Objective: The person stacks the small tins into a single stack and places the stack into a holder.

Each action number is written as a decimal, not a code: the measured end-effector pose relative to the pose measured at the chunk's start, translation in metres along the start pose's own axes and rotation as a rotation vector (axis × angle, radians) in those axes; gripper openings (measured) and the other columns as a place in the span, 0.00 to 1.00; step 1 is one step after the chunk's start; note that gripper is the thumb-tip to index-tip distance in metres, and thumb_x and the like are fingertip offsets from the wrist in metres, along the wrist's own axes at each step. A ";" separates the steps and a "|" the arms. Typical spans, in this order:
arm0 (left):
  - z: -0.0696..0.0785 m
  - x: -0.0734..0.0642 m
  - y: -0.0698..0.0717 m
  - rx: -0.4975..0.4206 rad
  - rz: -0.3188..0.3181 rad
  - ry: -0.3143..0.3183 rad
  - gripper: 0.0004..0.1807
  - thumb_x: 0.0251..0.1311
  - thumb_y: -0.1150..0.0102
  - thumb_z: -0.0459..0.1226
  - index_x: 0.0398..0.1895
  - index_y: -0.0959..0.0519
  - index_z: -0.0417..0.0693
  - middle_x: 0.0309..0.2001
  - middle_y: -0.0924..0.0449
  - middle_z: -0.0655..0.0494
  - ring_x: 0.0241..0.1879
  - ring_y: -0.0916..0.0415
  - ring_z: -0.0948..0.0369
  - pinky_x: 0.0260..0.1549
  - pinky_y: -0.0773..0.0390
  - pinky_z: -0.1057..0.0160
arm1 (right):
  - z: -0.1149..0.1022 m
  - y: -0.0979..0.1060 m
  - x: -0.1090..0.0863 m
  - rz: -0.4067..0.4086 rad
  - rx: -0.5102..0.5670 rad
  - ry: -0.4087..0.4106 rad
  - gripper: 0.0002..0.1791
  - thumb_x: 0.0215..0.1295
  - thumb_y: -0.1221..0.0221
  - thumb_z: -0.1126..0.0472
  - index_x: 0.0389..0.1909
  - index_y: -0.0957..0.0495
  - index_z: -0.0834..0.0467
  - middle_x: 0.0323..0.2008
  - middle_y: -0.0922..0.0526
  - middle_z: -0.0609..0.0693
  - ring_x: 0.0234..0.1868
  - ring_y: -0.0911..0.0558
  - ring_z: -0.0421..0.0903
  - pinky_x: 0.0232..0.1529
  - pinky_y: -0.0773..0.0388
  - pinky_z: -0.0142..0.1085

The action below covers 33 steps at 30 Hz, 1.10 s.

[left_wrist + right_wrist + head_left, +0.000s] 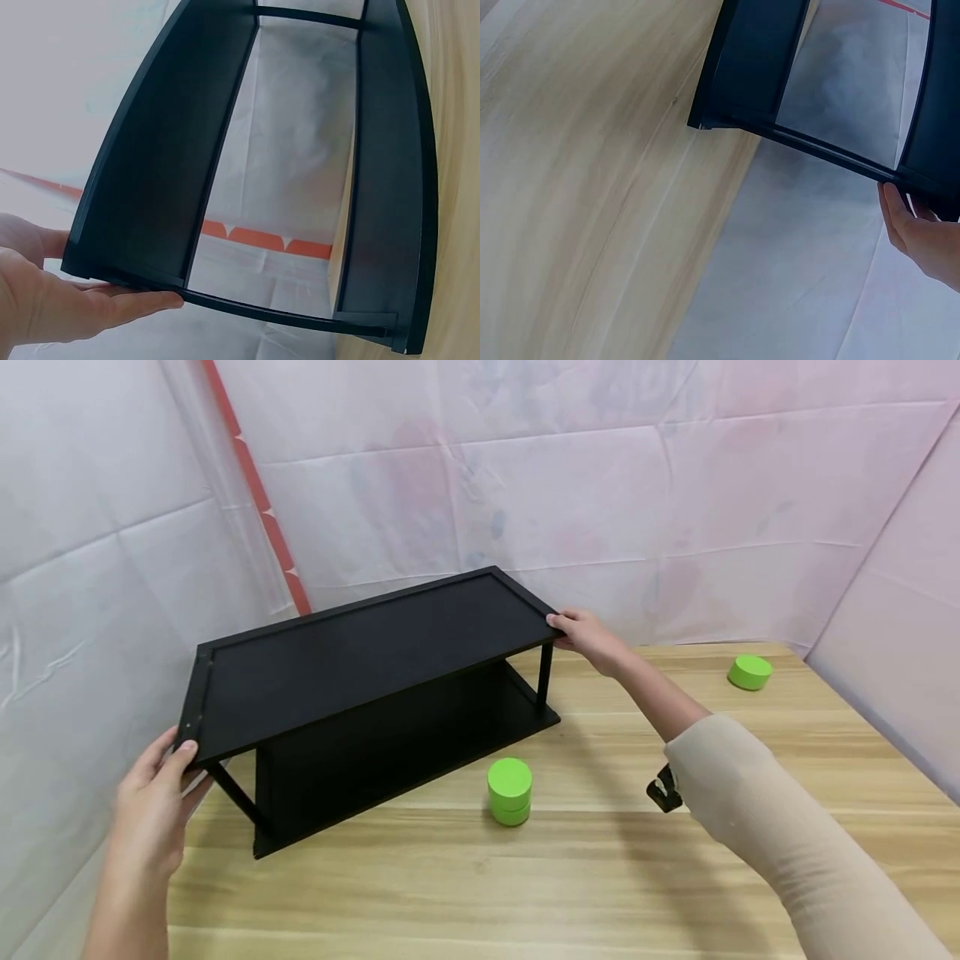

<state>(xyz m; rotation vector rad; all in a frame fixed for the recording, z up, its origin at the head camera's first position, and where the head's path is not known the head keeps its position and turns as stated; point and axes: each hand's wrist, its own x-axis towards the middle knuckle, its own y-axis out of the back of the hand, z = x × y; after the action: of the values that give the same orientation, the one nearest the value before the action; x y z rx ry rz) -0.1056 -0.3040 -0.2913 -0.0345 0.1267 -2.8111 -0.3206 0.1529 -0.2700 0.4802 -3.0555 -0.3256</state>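
A black two-tier shelf (pixel 367 652) stands at the back left of the wooden table, its upper board joined to the lower one by thin posts. At the left end of the upper board, my left hand (pixel 153 793) grips the edge, thumb on top and fingers beneath. My right hand (pixel 588 639) holds the right end of the same board, thumb above. In the left wrist view the left hand (pixel 60 300) supports the board's end near a post. The right wrist view has the right hand (pixel 922 232) at the opposite end.
Two stacked green round blocks (pixel 510 789) stand in front of the shelf. Another green round block (pixel 750 672) is at the table's far right. White cloth walls (pixel 525 493) enclose the wooden table (pixel 420 893) behind and at both sides.
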 end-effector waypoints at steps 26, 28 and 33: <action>0.007 0.025 -0.025 0.119 0.012 0.033 0.41 0.62 0.49 0.48 0.72 0.58 0.50 0.70 0.57 0.44 0.60 0.39 0.63 0.59 0.42 0.60 | 0.007 0.022 -0.017 0.033 0.001 0.000 0.23 0.73 0.59 0.57 0.57 0.40 0.74 0.43 0.30 0.54 0.45 0.27 0.44 0.61 0.40 0.43; 0.007 0.026 -0.026 0.117 0.009 0.040 0.41 0.62 0.49 0.48 0.72 0.58 0.50 0.70 0.56 0.44 0.58 0.37 0.63 0.60 0.42 0.60 | 0.007 0.023 -0.019 0.032 0.000 0.000 0.23 0.73 0.58 0.57 0.56 0.40 0.73 0.42 0.30 0.53 0.45 0.27 0.43 0.61 0.40 0.44; 0.009 0.029 -0.028 0.105 0.006 0.052 0.40 0.62 0.49 0.48 0.72 0.56 0.51 0.70 0.55 0.45 0.54 0.34 0.66 0.60 0.43 0.59 | 0.006 0.026 -0.023 0.027 0.000 0.003 0.23 0.73 0.58 0.56 0.55 0.40 0.73 0.41 0.30 0.52 0.43 0.27 0.42 0.61 0.40 0.44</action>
<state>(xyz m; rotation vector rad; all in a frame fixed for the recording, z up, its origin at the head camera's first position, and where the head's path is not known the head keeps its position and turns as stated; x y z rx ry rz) -0.1417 -0.2878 -0.2794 0.0626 -0.0083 -2.8088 -0.3071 0.1854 -0.2705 0.4379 -3.0566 -0.3240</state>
